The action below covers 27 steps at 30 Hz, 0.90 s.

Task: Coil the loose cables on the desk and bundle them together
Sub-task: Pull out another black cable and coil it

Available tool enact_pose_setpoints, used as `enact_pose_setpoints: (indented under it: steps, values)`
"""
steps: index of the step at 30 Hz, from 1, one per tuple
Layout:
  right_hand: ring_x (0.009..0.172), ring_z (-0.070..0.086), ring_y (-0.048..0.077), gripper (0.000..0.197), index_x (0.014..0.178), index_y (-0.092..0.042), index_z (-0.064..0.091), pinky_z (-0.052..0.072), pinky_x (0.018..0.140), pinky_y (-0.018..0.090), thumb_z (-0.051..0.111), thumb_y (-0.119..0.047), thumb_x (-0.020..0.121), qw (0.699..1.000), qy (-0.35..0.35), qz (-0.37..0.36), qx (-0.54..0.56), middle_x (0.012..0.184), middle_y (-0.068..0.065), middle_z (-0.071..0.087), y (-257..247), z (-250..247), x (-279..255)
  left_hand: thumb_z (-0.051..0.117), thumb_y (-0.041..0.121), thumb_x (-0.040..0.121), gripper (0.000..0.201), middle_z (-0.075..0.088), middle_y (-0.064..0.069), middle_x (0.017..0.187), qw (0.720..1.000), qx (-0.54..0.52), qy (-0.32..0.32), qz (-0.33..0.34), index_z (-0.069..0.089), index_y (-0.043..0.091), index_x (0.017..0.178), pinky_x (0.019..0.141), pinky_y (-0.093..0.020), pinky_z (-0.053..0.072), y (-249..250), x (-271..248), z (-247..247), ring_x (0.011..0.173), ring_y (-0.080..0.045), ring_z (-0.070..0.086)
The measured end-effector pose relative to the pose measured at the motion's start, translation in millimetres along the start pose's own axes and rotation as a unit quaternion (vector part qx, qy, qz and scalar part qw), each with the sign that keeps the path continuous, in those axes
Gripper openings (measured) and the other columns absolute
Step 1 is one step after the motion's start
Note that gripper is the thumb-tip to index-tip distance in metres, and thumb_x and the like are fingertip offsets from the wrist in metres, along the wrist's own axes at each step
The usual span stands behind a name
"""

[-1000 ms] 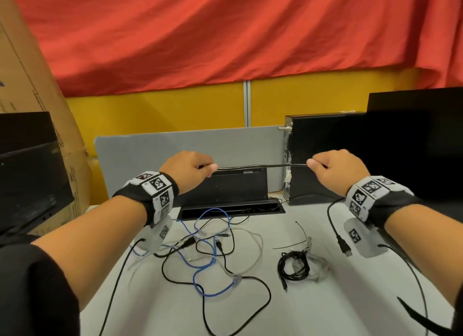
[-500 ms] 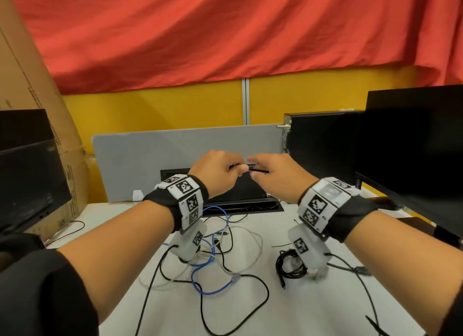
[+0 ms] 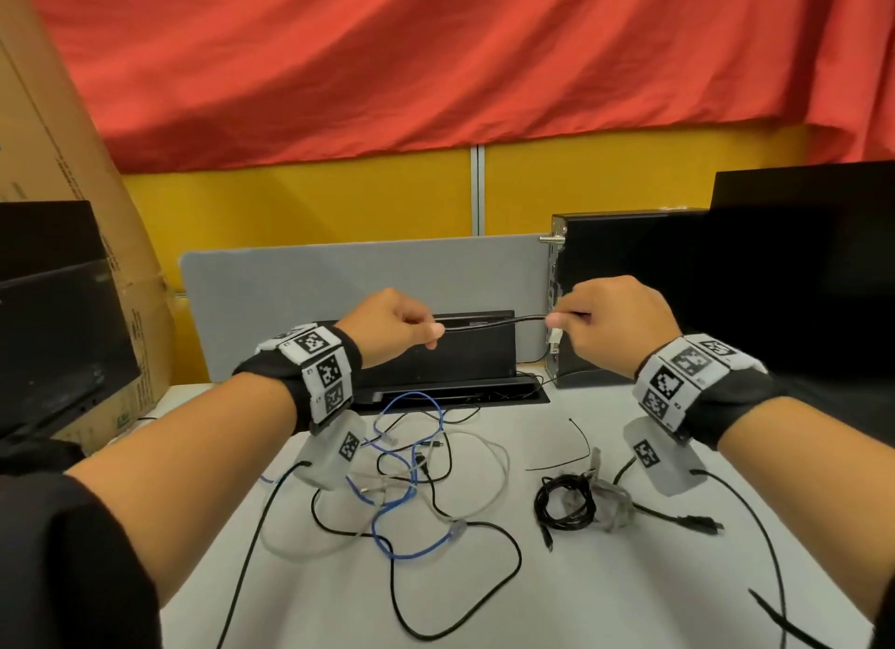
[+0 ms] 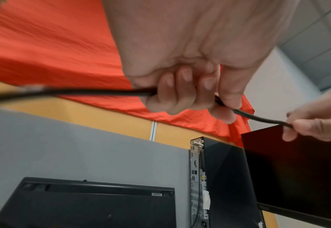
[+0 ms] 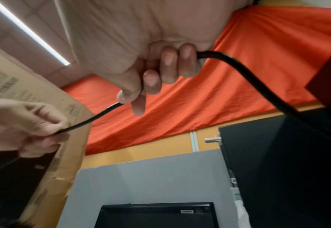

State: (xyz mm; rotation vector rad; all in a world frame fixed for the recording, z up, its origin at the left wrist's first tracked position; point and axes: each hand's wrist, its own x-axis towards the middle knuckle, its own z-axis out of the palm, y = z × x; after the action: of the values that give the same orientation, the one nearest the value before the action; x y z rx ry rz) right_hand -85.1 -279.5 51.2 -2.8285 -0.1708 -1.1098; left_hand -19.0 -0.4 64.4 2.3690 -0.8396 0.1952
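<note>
In the head view, a black cable (image 3: 489, 322) is being held taut above the table (image 3: 629, 576) between the left hand (image 3: 392, 326) and right hand (image 3: 615, 326). In both wrist views, it is being gripped by curled fingers (image 4: 182, 92).

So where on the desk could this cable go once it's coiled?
The desk is bare along the near edge, right of the long black cable loop and below the small coiled black cable. There's a narrower strip between that coil and the tangle of blue, white and black cables. The left-centre tangle is crowded.
</note>
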Motion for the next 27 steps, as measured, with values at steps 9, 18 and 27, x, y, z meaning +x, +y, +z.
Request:
enact_pose_setpoints:
  steps: [9, 18, 27]
  values:
    - [0.062, 0.056, 0.002, 0.017, 0.080, -0.040, 0.069, 0.040, 0.050, 0.019, 0.058, -0.046, 0.091, 0.997, -0.002, 0.081, -0.015, 0.069, -0.020, 0.064, 48, -1, -6, 0.047, 0.041, 0.098, 0.045, 0.048, 0.013, 0.046, 0.997, 0.060, 0.035, -0.046, 0.067, 0.020, 0.065, 0.059, -0.027, 0.034, -38, -9, -3, 0.054, -0.006, 0.044]
    - [0.062, 0.059, 0.008, 0.018, 0.088, -0.031, 0.071, 0.050, 0.058, 0.026, 0.056, -0.037, 0.095, 0.988, -0.092, 0.125, 0.006, 0.067, -0.012, 0.062, 51, 11, -9, 0.047, 0.038, 0.099, 0.036, 0.054, 0.005, 0.056, 0.985, 0.167, 0.047, -0.017, 0.062, 0.026, 0.068, 0.053, -0.024, 0.034, -39, -4, -3, 0.055, -0.012, 0.050]
    - [0.091, 0.064, 0.009, 0.036, 0.127, -0.028, 0.061, 0.054, 0.083, 0.032, 0.051, -0.042, 0.096, 0.982, -0.127, 0.004, 0.137, 0.107, -0.007, 0.070, -47, 10, -4, 0.048, 0.037, 0.098, 0.035, 0.053, 0.005, 0.057, 0.992, 0.109, 0.045, 0.040, 0.063, 0.022, 0.070, 0.054, -0.025, 0.034, 1, 5, 19, 0.054, -0.012, 0.048]
